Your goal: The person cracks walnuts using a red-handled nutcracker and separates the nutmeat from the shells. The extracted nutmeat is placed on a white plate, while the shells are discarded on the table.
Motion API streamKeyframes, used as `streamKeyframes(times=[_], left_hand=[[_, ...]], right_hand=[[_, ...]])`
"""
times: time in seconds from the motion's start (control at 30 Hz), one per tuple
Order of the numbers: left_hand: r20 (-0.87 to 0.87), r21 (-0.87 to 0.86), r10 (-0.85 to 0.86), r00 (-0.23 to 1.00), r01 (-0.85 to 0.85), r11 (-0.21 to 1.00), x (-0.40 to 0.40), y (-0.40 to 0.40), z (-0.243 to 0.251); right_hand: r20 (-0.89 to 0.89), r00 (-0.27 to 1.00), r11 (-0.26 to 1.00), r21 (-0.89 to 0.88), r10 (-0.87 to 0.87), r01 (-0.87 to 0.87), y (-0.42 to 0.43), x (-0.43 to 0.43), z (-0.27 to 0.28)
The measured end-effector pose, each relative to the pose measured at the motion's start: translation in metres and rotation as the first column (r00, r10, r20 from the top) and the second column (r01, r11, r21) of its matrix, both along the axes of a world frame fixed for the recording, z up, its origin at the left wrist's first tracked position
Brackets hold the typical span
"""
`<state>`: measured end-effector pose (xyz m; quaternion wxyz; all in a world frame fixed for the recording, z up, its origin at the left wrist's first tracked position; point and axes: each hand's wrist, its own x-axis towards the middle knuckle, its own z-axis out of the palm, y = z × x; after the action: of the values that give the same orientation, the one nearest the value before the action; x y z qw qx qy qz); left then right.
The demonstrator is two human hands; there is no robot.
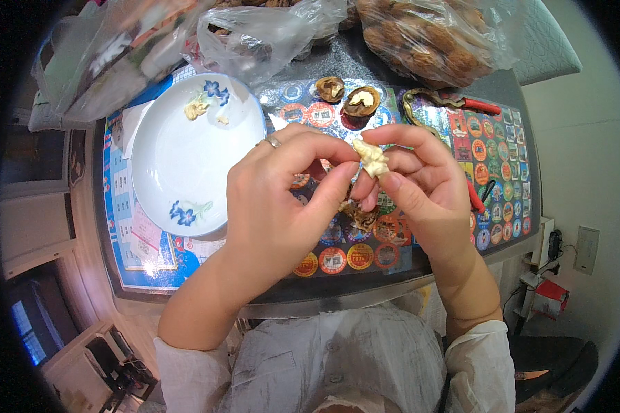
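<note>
A pale walnut kernel piece (pixel 373 159) is pinched between the thumb and fingers of my right hand (pixel 423 180). From the other side my left hand (pixel 284 191), with a ring on one finger, touches the kernel's edge with thumb and forefinger. Beyond my hands lie two walnut shell halves, a smaller one (pixel 329 90) and a larger one (pixel 361 101), with pale kernel inside. Shell fragments (pixel 360 214) rest below my fingers, partly hidden. To the left, a white bowl with blue flowers (pixel 186 160) holds some kernel pieces (pixel 195 109).
A plier-like nutcracker with red handles (pixel 480 106) lies at right, partly behind my right hand. Clear plastic bags, one full of walnuts (pixel 429 41), another crumpled (pixel 253 38), line the table's far side. Colourful printed sheets (pixel 496 170) cover the table. A padded chair (pixel 542 46) stands beyond.
</note>
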<state>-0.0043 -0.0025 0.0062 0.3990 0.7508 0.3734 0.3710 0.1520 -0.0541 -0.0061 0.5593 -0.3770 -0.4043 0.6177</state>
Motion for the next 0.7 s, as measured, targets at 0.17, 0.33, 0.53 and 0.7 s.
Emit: streamKeyframes(times=[0.17, 0.33, 0.53, 0.7], left_hand=[[-0.040, 0.107, 0.019, 0.999, -0.015, 0.994, 0.0000, -0.0002, -0.0018], [-0.141, 0.337, 0.026, 0.990, 0.023, 0.941, -0.0013, 0.0025, -0.0053], [-0.172, 0.392, 0.031, 0.985, 0.040, 0.919, -0.0001, 0.0012, -0.0049], [-0.160, 0.383, 0.015, 0.987, 0.048, 0.922, 0.0004, 0.0011, -0.0065]], right_hand=[[0.107, 0.993, 0.999, 0.023, -0.051, 0.049, -0.0020, -0.0046, 0.0011], [0.242, 0.967, 0.996, 0.063, -0.078, 0.064, -0.0037, -0.0042, -0.0015], [0.293, 0.955, 0.998, 0.039, -0.055, 0.045, -0.0027, -0.0034, -0.0001], [0.235, 0.971, 0.999, 0.010, -0.043, 0.042, -0.0027, -0.0056, 0.0029]])
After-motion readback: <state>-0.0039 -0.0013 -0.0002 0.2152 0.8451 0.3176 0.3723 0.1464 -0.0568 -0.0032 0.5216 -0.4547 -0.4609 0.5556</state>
